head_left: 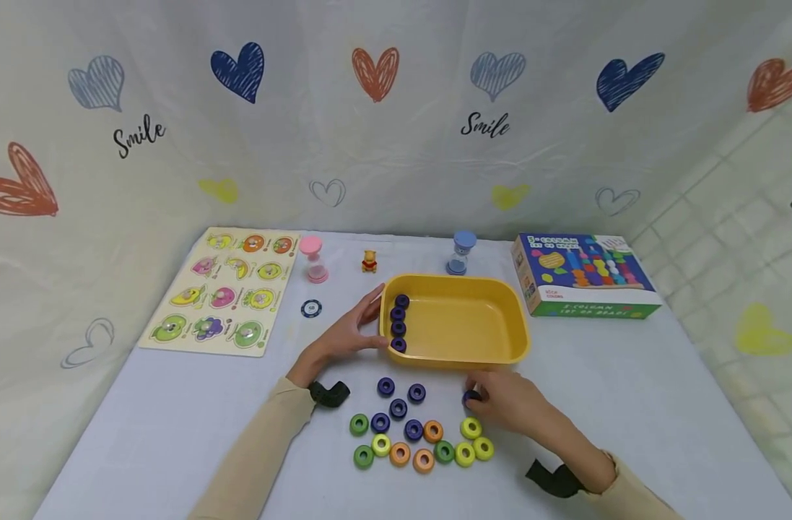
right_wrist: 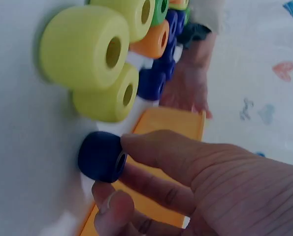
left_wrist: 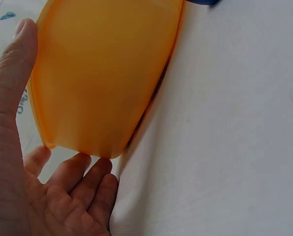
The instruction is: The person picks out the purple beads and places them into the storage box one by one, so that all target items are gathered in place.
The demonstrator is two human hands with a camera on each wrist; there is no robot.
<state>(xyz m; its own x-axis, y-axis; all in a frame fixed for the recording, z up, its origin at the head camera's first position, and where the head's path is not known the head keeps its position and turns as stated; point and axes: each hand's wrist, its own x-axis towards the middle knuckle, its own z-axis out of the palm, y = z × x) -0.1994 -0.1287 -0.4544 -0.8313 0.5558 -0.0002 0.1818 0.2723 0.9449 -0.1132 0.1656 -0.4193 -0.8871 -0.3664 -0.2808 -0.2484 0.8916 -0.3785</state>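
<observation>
In the head view my left hand point(head_left: 345, 334) spreads its fingers and thumb about the left end of the yellow tray point(head_left: 460, 354). The left wrist view shows those fingertips against the tray's end wall. A column of dark blue beads point(head_left: 398, 328) lies inside along the tray's left side. My right hand point(head_left: 515, 404), just in front of the tray, pinches another dark blue bead point(right_wrist: 101, 157) between thumb and fingers, low over the cloth. Several more dark blue beads point(head_left: 398, 409) lie loose before the tray, among yellow beads point(head_left: 464, 453), orange beads point(head_left: 424, 461) and green beads point(head_left: 363, 456).
A fruit puzzle board point(head_left: 240, 318) lies at the left, near a pink sandglass point(head_left: 314, 260) and a round chip point(head_left: 311, 308). Behind the tray stand a small bear figure point(head_left: 369, 261) and a blue sandglass point(head_left: 460, 253). A bead-set box point(head_left: 587, 278) sits at the right.
</observation>
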